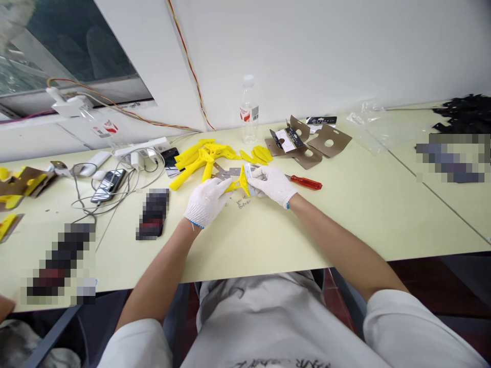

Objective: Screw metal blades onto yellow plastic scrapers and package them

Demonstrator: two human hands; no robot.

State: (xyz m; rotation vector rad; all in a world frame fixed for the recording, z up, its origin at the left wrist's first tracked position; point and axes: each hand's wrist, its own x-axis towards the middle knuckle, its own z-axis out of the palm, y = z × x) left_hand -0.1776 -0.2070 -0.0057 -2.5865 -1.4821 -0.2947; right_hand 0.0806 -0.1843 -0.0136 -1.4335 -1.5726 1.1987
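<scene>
Both gloved hands meet on one yellow scraper (pixel 240 185), just nearer the person than the yellow parts pile (pixel 207 156). Left hand (pixel 205 202) pinches the handle; right hand (pixel 273 185) pinches the blade end. Judgement: steady the handle, seat the blade squarely, fingers off the edge.
</scene>
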